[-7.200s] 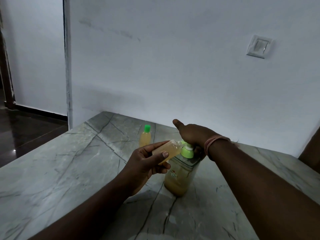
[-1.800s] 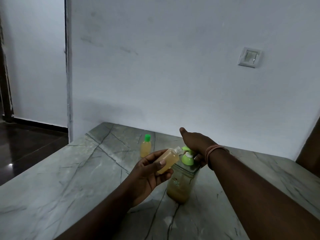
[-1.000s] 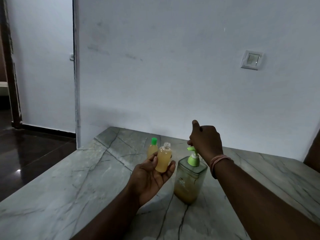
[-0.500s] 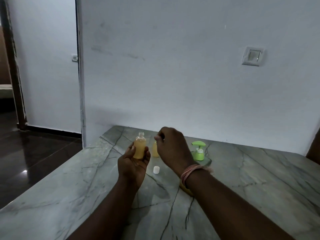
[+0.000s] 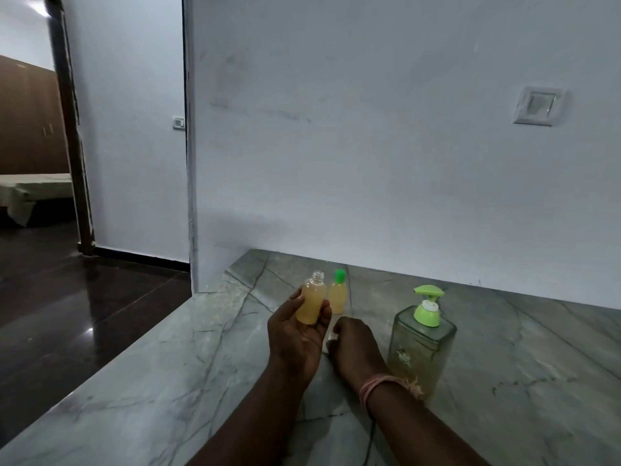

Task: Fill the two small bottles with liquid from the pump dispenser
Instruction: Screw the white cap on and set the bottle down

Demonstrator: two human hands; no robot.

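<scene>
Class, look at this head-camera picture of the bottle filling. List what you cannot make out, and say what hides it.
- What the right hand is reaching for on the counter: its own fingers cover it.
- Lower right of the pump dispenser: hidden by the right wrist.
- Dispenser label: too small and dim.
- Lower part of the open bottle: wrapped by the left hand.

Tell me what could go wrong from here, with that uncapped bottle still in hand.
1. The uncapped small bottle is nearly full and held upright only by the left hand; any tilt could spill it on the marble counter.
2. The right hand is down on the counter, seemingly after the cap, which is hidden beneath it; a fumble could send it rolling.
3. The capped bottle stands just behind and could be knocked over.
</scene>
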